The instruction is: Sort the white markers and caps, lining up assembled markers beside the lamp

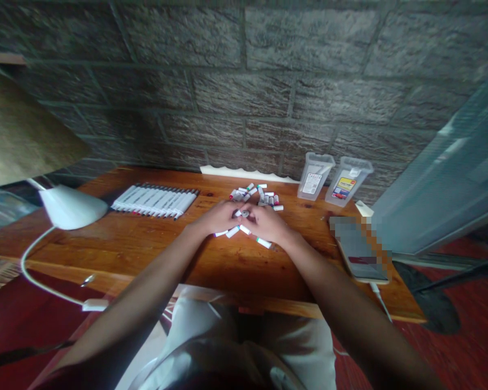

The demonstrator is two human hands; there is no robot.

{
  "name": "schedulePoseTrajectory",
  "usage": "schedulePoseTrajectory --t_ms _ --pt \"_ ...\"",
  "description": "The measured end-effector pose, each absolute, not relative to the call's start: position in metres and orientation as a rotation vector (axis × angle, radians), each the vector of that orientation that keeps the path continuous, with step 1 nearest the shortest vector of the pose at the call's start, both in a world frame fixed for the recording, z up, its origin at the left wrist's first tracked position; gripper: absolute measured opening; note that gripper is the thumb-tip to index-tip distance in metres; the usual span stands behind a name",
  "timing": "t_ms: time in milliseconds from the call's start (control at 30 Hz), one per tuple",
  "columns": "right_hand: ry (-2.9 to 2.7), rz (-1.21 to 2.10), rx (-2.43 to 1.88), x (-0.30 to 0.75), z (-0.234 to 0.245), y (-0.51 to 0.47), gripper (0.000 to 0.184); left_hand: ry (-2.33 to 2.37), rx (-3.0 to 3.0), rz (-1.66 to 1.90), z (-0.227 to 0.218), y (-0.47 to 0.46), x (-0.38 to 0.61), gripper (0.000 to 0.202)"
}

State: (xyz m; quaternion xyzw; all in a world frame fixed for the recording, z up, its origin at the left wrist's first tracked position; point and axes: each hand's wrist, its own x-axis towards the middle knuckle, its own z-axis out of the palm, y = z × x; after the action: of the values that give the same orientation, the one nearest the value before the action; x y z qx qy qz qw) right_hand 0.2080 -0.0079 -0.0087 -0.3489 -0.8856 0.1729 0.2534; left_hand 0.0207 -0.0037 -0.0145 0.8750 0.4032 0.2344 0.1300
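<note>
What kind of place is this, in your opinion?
Probably a home hobby corner: a wooden desk against a rough block wall, with a white desk lamp and a row of marker pens.

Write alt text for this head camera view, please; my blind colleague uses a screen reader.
The left hand and right hand meet over a scatter of short white tubes with coloured ends on a wooden desk. A neat row of white markers lies to the left, and two clear plastic boxes stand near a brick wall.

Loose white marker parts — colour-banded, scattered in a small heap.
</note>
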Motion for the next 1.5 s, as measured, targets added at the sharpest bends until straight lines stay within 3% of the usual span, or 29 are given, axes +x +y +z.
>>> schedulePoseTrajectory --t_ms 1500 --pt "-2.414 0.458 -0.972 0.2081 -0.0082 -0.0087 0.024 1.219 2.537 0.633 -0.0126 -0.0054 0.0212 0.018"
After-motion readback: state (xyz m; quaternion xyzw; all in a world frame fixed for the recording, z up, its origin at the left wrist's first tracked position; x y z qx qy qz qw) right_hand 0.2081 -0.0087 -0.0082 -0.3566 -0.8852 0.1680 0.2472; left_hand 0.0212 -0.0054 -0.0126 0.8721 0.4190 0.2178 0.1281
